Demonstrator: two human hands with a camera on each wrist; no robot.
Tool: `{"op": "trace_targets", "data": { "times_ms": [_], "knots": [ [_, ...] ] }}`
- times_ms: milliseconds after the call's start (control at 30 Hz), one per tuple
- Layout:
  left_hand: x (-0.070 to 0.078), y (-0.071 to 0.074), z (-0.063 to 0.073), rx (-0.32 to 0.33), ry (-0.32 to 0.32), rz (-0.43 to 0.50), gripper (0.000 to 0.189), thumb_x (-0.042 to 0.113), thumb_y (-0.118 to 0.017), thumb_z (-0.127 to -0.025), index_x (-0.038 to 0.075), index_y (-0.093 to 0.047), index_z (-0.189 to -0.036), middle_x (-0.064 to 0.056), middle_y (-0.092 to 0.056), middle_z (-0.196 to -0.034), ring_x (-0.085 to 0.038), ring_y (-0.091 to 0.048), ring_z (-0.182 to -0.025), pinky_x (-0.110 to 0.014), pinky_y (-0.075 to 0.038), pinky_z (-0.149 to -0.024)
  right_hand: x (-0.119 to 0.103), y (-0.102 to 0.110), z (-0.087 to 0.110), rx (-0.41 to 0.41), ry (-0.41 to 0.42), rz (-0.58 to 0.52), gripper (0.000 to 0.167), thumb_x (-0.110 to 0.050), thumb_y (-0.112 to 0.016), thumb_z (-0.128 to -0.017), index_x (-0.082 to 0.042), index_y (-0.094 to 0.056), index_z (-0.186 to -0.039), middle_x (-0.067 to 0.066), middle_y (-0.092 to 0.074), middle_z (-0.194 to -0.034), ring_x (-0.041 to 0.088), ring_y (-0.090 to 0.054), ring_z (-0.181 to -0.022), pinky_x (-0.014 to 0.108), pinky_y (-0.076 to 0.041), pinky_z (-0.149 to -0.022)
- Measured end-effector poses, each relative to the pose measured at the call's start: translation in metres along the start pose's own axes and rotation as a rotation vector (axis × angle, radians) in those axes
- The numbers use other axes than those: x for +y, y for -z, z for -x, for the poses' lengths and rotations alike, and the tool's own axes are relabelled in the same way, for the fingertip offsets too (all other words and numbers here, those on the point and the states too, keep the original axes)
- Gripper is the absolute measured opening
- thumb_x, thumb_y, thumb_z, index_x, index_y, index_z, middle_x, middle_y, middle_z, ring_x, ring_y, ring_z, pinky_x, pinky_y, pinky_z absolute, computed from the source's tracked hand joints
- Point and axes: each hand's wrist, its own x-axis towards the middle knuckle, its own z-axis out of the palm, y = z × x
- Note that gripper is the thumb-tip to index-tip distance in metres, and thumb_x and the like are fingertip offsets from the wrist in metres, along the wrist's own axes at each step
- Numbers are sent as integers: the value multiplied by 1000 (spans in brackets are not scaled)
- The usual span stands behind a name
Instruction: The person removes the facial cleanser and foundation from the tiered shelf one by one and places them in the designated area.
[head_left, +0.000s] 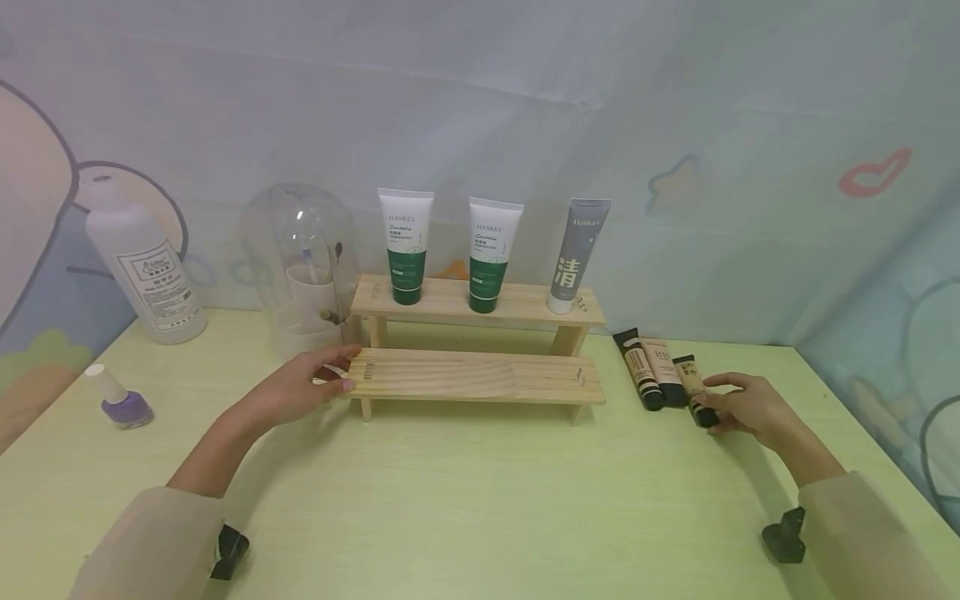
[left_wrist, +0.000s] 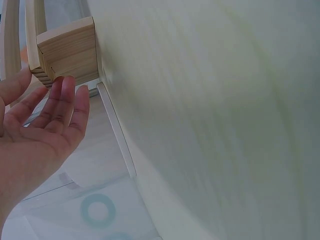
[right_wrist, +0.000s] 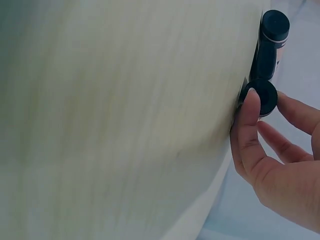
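My left hand (head_left: 303, 387) holds the left end of the lower board of a two-step wooden display stand (head_left: 472, 375). In the left wrist view its fingertips (left_wrist: 67, 82) lie right at the board's end. On the upper board stand two white-and-green squeeze tubes (head_left: 406, 246) and a grey squeeze tube (head_left: 579, 254), caps down. At the right, my right hand (head_left: 753, 408) pinches a small gold-and-black cosmetic tube (head_left: 697, 392) by its black-capped end, close to the table. Beside it lie a pink BB cream tube (head_left: 663, 367) and a longer black-and-beige tube (head_left: 640, 367).
A clear dome (head_left: 300, 242) over white holders stands just behind my left hand. Farther left are a large white bottle (head_left: 150, 267) and a purple nail polish bottle (head_left: 123, 404). The pale table (head_left: 487, 500) meets a patterned cloth backdrop (head_left: 480, 100) behind the stand.
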Motion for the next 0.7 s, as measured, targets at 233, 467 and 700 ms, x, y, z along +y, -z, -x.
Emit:
{"op": "trace_targets", "data": {
  "times_ms": [233, 467, 700],
  "knots": [
    [0, 0, 0, -1, 0, 1, 49, 5, -52, -92, -12, -34, -134, -28, -47, -118, -37, -50, -105, -38, -45, -81, 1, 2, -1, -8, 33, 2, 54, -6, -52, -92, 16, -26, -134, 8, -51, -88, 14, -50, -62, 31, -52, -70],
    [0, 0, 0, 2, 4, 0, 49, 5, -52, -92, -12, -34, -134, -28, -47, -118, -37, -50, -105, -38, -45, -80, 2, 3, -2, -15, 69, 17, 56, -5, -53, -92, 16, -23, -135, 18, -53, -103, 17, -61, -74, 31, -51, -73],
    [-1, 0, -1, -1, 2, 2, 49, 5, -52, -92, -12, -34, -134, -28, -47, -118, -38, -49, -105, -39, -45, -81, 1, 1, -8, 3, 78, 13, 57, -6, -55, -91, 16, -24, -135, 26, -50, -112, 15, -59, -73, 31, -51, -73]
  ]
}}
